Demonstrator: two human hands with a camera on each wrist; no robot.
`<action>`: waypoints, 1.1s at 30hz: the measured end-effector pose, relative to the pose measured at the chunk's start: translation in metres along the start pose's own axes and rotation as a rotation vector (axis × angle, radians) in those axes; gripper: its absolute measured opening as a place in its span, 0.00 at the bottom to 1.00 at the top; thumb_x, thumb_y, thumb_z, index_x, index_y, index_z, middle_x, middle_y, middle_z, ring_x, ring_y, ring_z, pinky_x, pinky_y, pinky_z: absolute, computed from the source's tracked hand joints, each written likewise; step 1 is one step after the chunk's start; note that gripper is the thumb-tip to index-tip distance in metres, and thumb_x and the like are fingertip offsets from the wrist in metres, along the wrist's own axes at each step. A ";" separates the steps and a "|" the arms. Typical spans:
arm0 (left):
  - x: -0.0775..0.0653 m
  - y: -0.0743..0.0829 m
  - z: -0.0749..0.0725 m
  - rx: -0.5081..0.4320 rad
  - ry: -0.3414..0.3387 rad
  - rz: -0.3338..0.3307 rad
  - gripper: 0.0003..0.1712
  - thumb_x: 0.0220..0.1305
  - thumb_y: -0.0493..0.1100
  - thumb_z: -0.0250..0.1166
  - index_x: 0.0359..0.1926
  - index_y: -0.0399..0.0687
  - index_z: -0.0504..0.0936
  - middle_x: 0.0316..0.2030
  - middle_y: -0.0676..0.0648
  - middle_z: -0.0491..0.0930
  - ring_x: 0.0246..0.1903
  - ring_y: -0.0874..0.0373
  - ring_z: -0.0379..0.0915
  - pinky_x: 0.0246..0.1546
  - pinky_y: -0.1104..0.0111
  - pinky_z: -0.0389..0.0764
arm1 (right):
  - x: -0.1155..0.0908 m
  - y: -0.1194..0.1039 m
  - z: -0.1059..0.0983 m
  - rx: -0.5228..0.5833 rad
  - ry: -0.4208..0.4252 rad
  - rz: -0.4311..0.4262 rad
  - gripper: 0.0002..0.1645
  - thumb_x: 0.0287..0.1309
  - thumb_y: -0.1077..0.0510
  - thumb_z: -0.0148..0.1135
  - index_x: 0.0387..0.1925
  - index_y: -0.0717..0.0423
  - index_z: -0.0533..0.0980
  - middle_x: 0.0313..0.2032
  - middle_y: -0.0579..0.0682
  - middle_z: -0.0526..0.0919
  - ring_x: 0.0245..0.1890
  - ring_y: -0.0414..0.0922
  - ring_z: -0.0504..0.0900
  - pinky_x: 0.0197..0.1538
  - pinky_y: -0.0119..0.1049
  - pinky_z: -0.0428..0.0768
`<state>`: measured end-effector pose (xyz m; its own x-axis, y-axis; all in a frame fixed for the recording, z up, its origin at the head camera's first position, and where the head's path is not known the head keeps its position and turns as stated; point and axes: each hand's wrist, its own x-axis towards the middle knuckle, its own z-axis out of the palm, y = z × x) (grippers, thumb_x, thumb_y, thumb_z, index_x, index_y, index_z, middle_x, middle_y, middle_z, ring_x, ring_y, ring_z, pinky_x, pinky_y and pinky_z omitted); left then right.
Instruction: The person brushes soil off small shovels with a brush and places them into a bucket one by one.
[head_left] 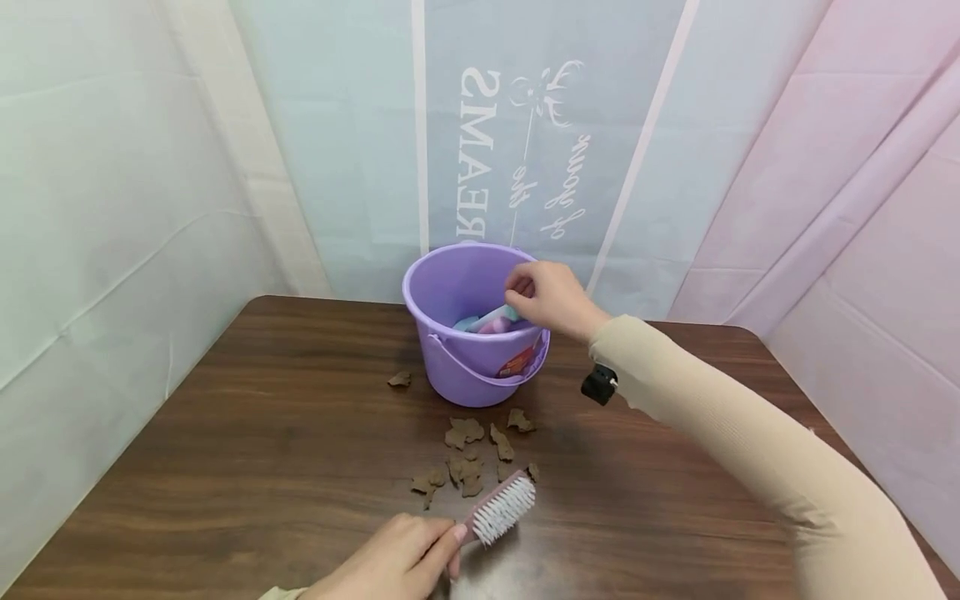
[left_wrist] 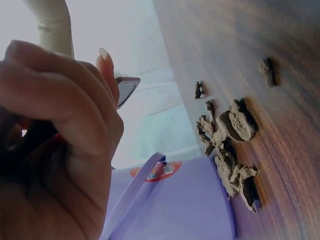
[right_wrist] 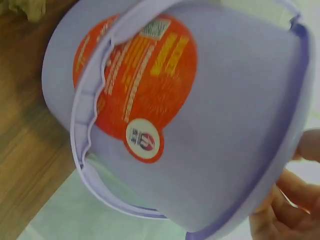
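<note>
My left hand [head_left: 401,554] grips the handle of a scrub brush [head_left: 504,510] with a dusty-pink body and white bristles, which face up and toward the right. In the left wrist view only the brush's end [left_wrist: 128,90] shows past the fingers. At the back, a purple bucket [head_left: 468,367] stands upright with its handle down against its side. My right hand [head_left: 551,296] is over the bucket's right rim, fingers curled. Just below it inside are pastel blue, white and pink things [head_left: 491,321]; whether the fingers hold one is hidden.
Several irregular brown flakes [head_left: 465,431] lie on the dark wooden table [head_left: 300,433] between the bucket and the brush. One lone flake [head_left: 400,379] is left of the bucket. Pale curtains [head_left: 360,150] hang close behind the table and along both sides.
</note>
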<state>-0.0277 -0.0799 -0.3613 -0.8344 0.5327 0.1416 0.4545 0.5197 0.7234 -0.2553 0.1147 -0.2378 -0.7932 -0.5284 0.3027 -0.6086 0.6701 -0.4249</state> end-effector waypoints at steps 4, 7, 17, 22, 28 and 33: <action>-0.002 -0.001 -0.003 0.043 0.074 0.007 0.21 0.72 0.46 0.46 0.21 0.55 0.75 0.16 0.65 0.68 0.17 0.78 0.60 0.23 0.81 0.66 | -0.022 -0.004 -0.006 0.071 0.145 -0.023 0.10 0.56 0.58 0.55 0.38 0.58 0.79 0.33 0.52 0.84 0.34 0.44 0.80 0.39 0.37 0.77; -0.003 -0.004 -0.007 0.081 0.133 -0.041 0.21 0.71 0.47 0.46 0.19 0.58 0.74 0.15 0.66 0.68 0.17 0.77 0.60 0.23 0.80 0.65 | -0.041 -0.008 -0.013 0.095 0.214 -0.029 0.09 0.57 0.59 0.56 0.38 0.56 0.78 0.33 0.50 0.83 0.33 0.42 0.79 0.36 0.36 0.76; -0.006 -0.018 -0.023 0.180 0.300 -0.410 0.23 0.70 0.49 0.49 0.15 0.58 0.71 0.12 0.61 0.65 0.14 0.70 0.56 0.19 0.75 0.61 | -0.107 -0.011 -0.022 0.054 0.254 -0.031 0.06 0.57 0.58 0.59 0.36 0.50 0.79 0.30 0.42 0.82 0.25 0.36 0.76 0.28 0.29 0.74; -0.005 -0.028 -0.030 0.167 0.350 -0.560 0.22 0.69 0.46 0.49 0.16 0.54 0.71 0.12 0.56 0.64 0.13 0.65 0.55 0.17 0.73 0.59 | -0.133 -0.009 -0.019 0.039 0.264 -0.060 0.05 0.55 0.60 0.61 0.33 0.46 0.79 0.27 0.38 0.80 0.22 0.33 0.74 0.26 0.27 0.73; -0.006 -0.037 -0.036 0.198 0.364 -0.599 0.19 0.69 0.43 0.49 0.19 0.49 0.72 0.14 0.53 0.66 0.15 0.63 0.57 0.18 0.72 0.59 | -0.155 -0.008 -0.016 0.043 0.256 -0.059 0.09 0.53 0.62 0.62 0.30 0.42 0.78 0.25 0.34 0.78 0.21 0.30 0.73 0.26 0.26 0.72; -0.006 -0.042 -0.038 0.203 0.338 -0.625 0.18 0.69 0.41 0.49 0.20 0.47 0.72 0.15 0.52 0.66 0.15 0.62 0.57 0.18 0.72 0.60 | -0.167 -0.008 -0.012 0.051 0.243 -0.088 0.11 0.52 0.63 0.63 0.29 0.40 0.77 0.24 0.32 0.77 0.21 0.29 0.72 0.25 0.25 0.71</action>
<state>-0.0537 -0.1307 -0.3670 -0.9921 -0.1212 -0.0323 -0.1161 0.7897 0.6024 -0.1184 0.2037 -0.2744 -0.7230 -0.4383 0.5340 -0.6784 0.5965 -0.4289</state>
